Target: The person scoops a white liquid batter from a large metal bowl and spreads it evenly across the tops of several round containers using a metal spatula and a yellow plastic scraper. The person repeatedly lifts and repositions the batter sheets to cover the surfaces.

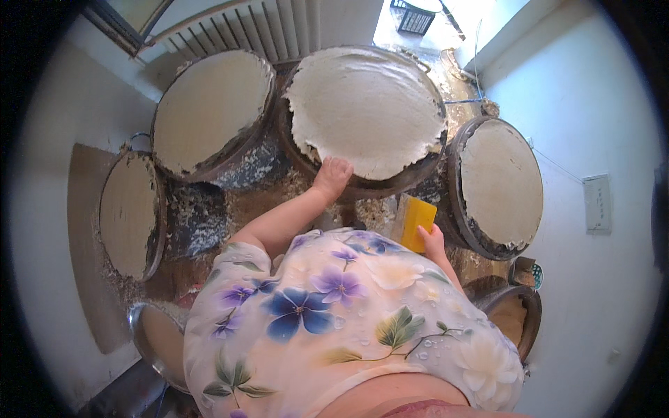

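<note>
Before me is a round griddle (402, 184) covered by a large, thin, pale sheet of batter or flatbread (366, 115) with ragged edges and some wrinkles at its far side. My left hand (334, 180) is at the sheet's near left edge, fingers curled on the rim of it; a small part of the edge there looks lifted and brownish. My right hand (433, 241) holds a yellow scraper (419, 222) low beside my body, below the griddle and apart from it. The scraper's pale blade edge points left.
Similar coated griddles stand at upper left (214, 109), far left (128, 217) and right (502, 183). A metal basin (137, 334) is at lower left, a brown bowl (533, 334) at lower right. Batter scraps litter the floor. A radiator (251, 31) stands behind; walls close both sides.
</note>
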Demonstrator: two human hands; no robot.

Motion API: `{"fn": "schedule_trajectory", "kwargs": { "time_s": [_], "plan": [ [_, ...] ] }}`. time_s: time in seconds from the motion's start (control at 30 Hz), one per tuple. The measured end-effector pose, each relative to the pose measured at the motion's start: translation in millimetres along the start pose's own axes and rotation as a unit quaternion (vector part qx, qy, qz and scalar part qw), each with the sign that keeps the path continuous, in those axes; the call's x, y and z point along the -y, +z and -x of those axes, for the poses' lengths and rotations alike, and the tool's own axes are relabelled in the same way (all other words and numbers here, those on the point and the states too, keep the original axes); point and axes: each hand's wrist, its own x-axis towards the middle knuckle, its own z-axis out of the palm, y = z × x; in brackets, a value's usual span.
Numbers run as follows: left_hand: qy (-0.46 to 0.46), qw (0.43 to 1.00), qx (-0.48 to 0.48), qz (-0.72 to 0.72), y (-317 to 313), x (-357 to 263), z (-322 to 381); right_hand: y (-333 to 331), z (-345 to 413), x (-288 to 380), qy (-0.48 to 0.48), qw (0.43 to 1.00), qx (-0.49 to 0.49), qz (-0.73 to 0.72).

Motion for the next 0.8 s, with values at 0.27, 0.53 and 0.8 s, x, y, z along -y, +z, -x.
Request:
{"fn": "schedule_trajectory", "kwargs": {
  "time_s": [0.27,0.53,0.8],
  "plan": [
    [0.021,0.996,-0.031,0.086,9.2,12.7,-54.9,-18.1,-27.9,3.9,-0.013,0.999,-0.033,-0.004],
    [-0.016,0.984,-0.101,0.147,-21.0,29.5,-84.6,-11.8,-51.7,27.8,-0.012,1.000,0.000,-0.026],
    [-0.023,0.984,-0.177,0.010,-56.3,32.0,-112.4,-3.2,-86.2,45.2,-0.057,0.992,0.109,0.003]
  ]
}}
